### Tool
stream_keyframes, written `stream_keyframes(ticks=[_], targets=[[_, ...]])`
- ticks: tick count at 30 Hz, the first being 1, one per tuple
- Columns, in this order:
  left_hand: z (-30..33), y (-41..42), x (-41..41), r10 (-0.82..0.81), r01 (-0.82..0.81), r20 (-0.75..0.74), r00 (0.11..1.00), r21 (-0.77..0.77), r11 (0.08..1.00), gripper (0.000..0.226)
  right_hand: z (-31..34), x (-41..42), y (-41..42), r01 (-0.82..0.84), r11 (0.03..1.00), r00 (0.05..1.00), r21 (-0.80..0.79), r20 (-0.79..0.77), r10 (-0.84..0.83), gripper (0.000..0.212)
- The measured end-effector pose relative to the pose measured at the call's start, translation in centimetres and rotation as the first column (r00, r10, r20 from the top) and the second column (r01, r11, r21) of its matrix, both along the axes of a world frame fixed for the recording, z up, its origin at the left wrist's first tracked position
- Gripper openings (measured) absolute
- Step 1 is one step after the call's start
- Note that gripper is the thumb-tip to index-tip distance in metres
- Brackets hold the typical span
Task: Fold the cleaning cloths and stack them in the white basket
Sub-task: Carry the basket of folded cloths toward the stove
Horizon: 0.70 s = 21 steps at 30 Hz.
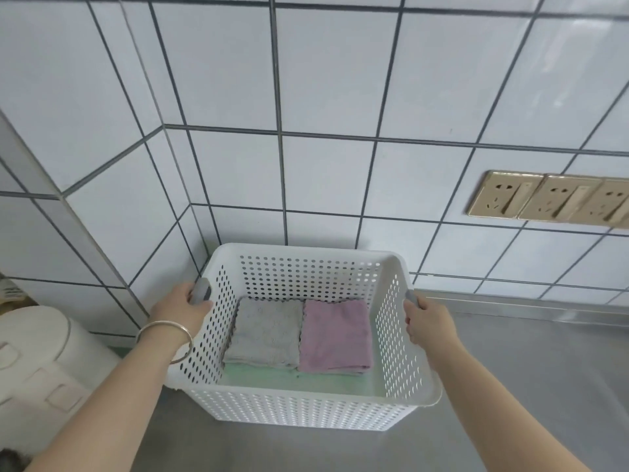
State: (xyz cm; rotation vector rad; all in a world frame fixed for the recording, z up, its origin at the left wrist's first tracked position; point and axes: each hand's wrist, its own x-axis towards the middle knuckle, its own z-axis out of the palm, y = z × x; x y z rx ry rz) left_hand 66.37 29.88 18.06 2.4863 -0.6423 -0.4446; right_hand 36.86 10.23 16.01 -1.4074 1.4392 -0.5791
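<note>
1. White wall tiles (323, 69) with dark grout fill the background, meeting in a corner behind the basket; a row of gold power sockets (551, 197) sits on the wall to the right.
2. Below them runs a grey metal counter (531, 369), and a white basket (306, 403) with perforated sides stands on it near the corner.
3. Inside the basket, two folded cleaning cloths lie side by side and touching: a grey cloth (265, 332) on the left and a pink cloth (335, 335) on the right, both over a pale green layer on the bottom.
4. Left hand (182, 310), with a silver bangle (166, 338) on the wrist, has its fingers closed on the basket's grey left handle (201, 290).
5. Right hand (430, 323) has its fingers wrapped on the grey right handle (410, 297).
6. At the lower left, off the counter, stands a white lidded bin (37, 352).
</note>
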Motion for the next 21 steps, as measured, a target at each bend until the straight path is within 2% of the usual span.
stream_keyframes(ticks=[4,9,12,16,19,21], targets=[[-0.8,0.2,-1.6,0.001,-0.013,-0.16,0.987,-0.072,0.997,0.014,0.7,-3.1,0.4,0.021,0.999,1.0,-0.038,0.004,-0.021,0.019],[0.3,-0.6,-5.1,-0.175,0.136,-0.205,0.963,-0.193,0.972,0.012,2.8,-7.8,1.7,0.137,0.985,0.99,-0.103,-0.013,-0.139,0.017],[1.6,-1.6,-7.3,-0.309,0.264,-0.17,0.936,-0.247,0.933,0.018,4.3,-11.2,3.6,0.232,0.963,0.971,-0.137,-0.024,-0.237,0.008],[3.0,-3.0,-9.7,-0.486,0.431,-0.149,0.861,-0.293,0.854,0.018,5.4,-16.0,8.3,0.441,0.892,0.898,-0.103,0.052,-0.438,0.012],[3.8,-3.9,-11.9,-0.626,0.57,-0.131,0.769,-0.303,0.764,0.021,5.6,-19.1,13.5,0.593,0.799,0.804,-0.094,0.105,-0.585,0.017],[4.7,-4.4,-14.7,-0.73,0.672,-0.126,0.672,-0.31,0.673,0.015,5.8,-21.9,18.3,0.714,0.693,0.7,-0.101,0.137,-0.701,0.019]])
